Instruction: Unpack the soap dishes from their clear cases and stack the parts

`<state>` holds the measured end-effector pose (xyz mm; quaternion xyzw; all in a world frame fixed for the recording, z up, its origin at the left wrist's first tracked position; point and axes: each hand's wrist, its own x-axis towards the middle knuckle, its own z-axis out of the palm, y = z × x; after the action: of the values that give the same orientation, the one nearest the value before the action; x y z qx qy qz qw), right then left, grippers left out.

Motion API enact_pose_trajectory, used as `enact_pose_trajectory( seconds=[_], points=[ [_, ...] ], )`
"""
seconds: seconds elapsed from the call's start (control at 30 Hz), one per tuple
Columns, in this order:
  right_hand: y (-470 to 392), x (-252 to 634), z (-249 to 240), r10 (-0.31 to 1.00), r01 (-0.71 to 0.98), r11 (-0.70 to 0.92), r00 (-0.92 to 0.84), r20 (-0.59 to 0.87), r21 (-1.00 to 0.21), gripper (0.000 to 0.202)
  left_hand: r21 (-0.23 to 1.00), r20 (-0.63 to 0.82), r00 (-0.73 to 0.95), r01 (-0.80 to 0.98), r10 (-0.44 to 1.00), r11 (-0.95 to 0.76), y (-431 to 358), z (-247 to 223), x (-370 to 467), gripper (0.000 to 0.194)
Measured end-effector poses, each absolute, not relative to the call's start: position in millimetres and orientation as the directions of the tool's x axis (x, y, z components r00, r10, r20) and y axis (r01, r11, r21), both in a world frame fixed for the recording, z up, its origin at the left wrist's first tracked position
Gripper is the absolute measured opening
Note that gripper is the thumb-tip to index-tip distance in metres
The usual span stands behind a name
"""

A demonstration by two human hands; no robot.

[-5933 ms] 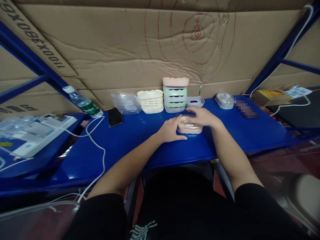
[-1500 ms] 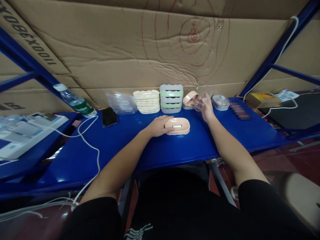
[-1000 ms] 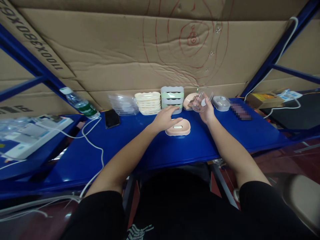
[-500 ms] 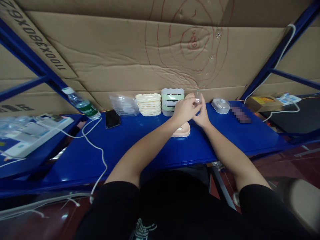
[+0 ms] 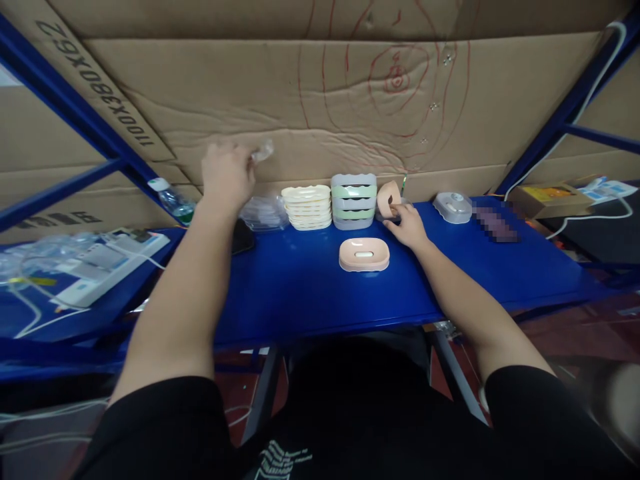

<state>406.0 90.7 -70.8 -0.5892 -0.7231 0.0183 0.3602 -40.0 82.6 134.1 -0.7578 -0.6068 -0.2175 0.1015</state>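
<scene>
My left hand point(image 5: 227, 172) is raised at the left, in front of the cardboard and blurred by motion. Its fingers pinch a small clear plastic piece point(image 5: 263, 151), too smeared to name exactly. My right hand point(image 5: 411, 227) reaches to the back of the table, fingers curled against an upright pink curved piece with a dark opening point(image 5: 388, 198). Part of a clear plastic part shows behind those fingers. Nearer to me, a pink oval soap-dish-like tray point(image 5: 364, 255) with a pale slot in its middle lies on the blue table point(image 5: 300, 293).
Along the back stand clear plastic covers point(image 5: 263, 213), stacked cream trays point(image 5: 307, 208) and a grey-and-green stack point(image 5: 354, 201). A clear-lidded box point(image 5: 453, 207) is at right. A bottle point(image 5: 173, 200) and a dark phone point(image 5: 243, 237) are at left. Blue rack posts frame both sides.
My left hand has left my right hand and swung up to the left with the clear plastic piece. My right hand has lowered onto the pink curved piece. The pink tray is uncovered.
</scene>
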Motion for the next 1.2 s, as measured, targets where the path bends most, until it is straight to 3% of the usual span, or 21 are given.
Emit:
enact_pose_trajectory(
  seconds=[0.1, 0.33, 0.63, 0.9, 1.07, 1.2],
  points=[
    [91, 405, -71, 0.867, 0.862, 0.278, -0.035, 0.497, -0.423, 0.059, 0.041, 0.377, 0.071, 0.995, 0.923, -0.093, 91, 108, -52, 0.059],
    [92, 405, -75, 0.872, 0.861, 0.271, -0.030, 0.489, -0.430, 0.072, -0.050, 0.331, 0.133, 0.991, 0.934, -0.123, 106, 67, -59, 0.058],
    [88, 404, -71, 0.886, 0.888, 0.247, -0.044, 0.462, -0.389, 0.076, 0.015, 0.406, 0.167, 0.982, 0.899, -0.190, 109, 47, -65, 0.062],
    [92, 394, -64, 0.908, 0.922, 0.176, -0.017, 0.418, -0.345, 0.069, 0.189, 0.647, 0.134, 0.926, 0.751, -0.328, 99, 56, -40, 0.059],
    [89, 393, -60, 0.882, 0.925, 0.200, -0.027, 0.471, -0.323, 0.062, 0.103, 0.714, 0.272, 0.871, 0.646, -0.481, 96, 59, 3, 0.048],
    [76, 389, -45, 0.804, 0.943, 0.195, 0.005, 0.595, -0.271, 0.062, -0.055, 0.712, 0.490, 0.753, 0.503, -0.656, 77, 45, 54, 0.042]
  ],
)
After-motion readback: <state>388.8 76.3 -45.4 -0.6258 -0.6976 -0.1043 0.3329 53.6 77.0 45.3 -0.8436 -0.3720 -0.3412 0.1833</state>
